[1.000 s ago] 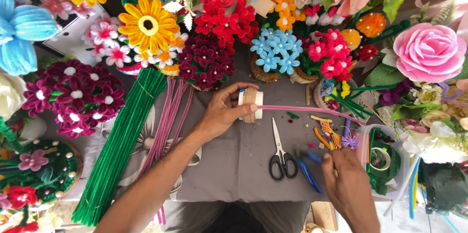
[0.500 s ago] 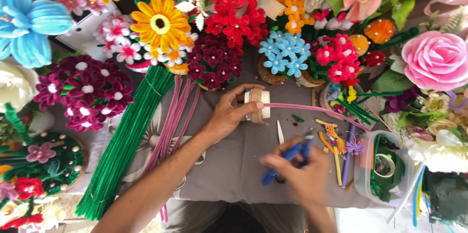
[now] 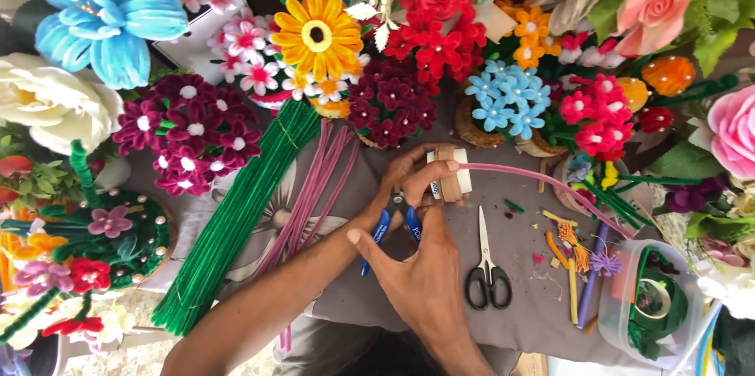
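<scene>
1. Head view, looking down at a grey cloth (image 3: 354, 321) spread over a table full of fuzzy craft flowers.
2. Left hand (image 3: 409, 179) curled around a small wooden block (image 3: 450, 174), thumb on the front, fingers wrapped behind, pinching it tight.
3. Block in the middle of the cloth, just below the dark red flowers (image 3: 391, 101).
4. Long pink fuzzy wire (image 3: 550, 187) touching the block and running off to the right, toward the green stems.
5. Right hand (image 3: 425, 278) just below the left one, seen from the back, fingers folded around blue-handled pliers (image 3: 393, 223). Pliers tip up near the block; cannot tell if touching it.
6. Black scissors (image 3: 487, 274) lying flat on the cloth, just right of the right hand, blades pointing up.
7. Thick bunch of green fuzzy wires (image 3: 236, 219) lying slanted on the left, with a smaller bunch of pink ones (image 3: 311, 195) beside it.
8. Clear tub (image 3: 621, 321) with a green roll inside at the lower right.
9. Big yellow flower (image 3: 317, 32) and little blue flowers (image 3: 507, 93) up top, a large blue flower (image 3: 102, 18) in the far left corner.
</scene>
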